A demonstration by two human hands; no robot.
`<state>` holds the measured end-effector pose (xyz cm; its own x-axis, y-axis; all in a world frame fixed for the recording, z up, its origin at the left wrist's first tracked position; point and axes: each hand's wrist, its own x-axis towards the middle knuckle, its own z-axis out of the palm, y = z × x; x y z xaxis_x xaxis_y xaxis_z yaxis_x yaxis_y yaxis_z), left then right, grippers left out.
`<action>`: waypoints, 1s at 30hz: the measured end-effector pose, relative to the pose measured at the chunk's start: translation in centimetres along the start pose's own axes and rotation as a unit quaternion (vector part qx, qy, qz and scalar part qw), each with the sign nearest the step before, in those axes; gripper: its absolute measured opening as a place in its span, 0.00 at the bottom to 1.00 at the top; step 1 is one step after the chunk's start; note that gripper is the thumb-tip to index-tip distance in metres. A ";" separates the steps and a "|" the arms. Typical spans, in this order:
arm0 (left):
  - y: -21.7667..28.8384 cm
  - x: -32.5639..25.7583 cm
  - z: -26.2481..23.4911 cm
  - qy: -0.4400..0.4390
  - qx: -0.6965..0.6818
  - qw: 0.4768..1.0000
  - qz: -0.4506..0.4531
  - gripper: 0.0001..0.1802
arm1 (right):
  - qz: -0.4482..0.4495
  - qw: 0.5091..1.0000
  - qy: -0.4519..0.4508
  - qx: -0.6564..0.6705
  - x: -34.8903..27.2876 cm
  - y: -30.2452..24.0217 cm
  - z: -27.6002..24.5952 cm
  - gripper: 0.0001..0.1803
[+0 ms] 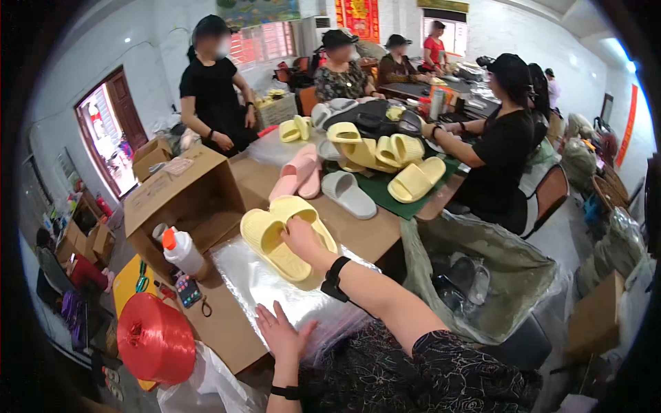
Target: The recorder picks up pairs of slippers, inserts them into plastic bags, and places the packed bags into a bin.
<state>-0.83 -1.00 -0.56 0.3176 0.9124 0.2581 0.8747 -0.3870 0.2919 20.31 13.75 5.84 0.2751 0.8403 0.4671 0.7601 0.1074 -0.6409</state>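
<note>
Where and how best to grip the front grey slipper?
Probably the slipper's strap, from the near right, heel side: it lies sole-down with the strap's opening facing that way, so fingers could slide under, thumb on top.

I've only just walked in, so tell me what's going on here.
A person's right hand grips a pair of yellow slippers over clear plastic sheets, while the left hand is open over their near edge. Pink slippers and a grey slipper lie beyond on the brown table. To the right, the nearest co-worker, in black, reaches over the table.
</note>
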 end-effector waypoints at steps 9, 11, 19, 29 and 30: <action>-1.1 0.2 0.9 0.025 0.007 0.999 0.034 0.56 | -0.082 0.987 -0.126 -0.057 -8.2 -2.5 -1.2 0.19; -1.4 0.0 1.3 0.025 0.006 0.999 0.042 0.56 | -0.078 0.981 -0.163 -0.076 -9.0 -2.3 -0.8 0.21; -0.1 0.0 0.2 0.013 0.013 0.999 0.029 0.57 | -0.073 0.982 -0.129 -0.121 -7.3 1.4 -1.4 0.20; -0.7 -0.7 0.2 -0.023 -0.011 0.999 0.029 0.64 | 0.093 0.990 0.033 -0.105 -10.5 6.4 -9.9 0.19; -0.6 -0.5 -0.1 -0.024 -0.014 0.999 0.023 0.64 | 0.101 0.988 0.055 -0.104 -11.9 6.6 -11.4 0.18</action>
<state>-1.56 -1.21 -0.75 0.3755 0.8986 0.2271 0.8484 -0.4319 0.3061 28.75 -1.58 3.06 0.4871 0.7692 0.4136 0.7848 -0.1777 -0.5938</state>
